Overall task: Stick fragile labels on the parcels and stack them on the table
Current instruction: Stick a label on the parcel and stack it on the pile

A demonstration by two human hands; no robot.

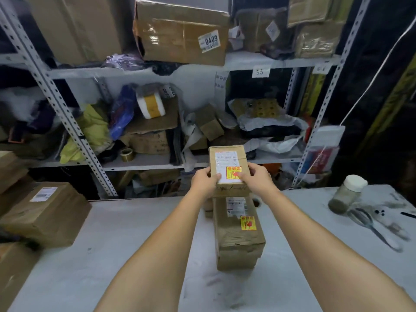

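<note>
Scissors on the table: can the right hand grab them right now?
Probably not yet: the right hand is busy gripping the held parcel with the left hand. Once it lets go, the scissors lie on its side of the table, with open tabletop between.

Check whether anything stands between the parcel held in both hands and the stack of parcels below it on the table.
Nothing visible does. The left hand and right hand hold the parcel over the far end of the stack, whose visible top carries only its labels.
</note>
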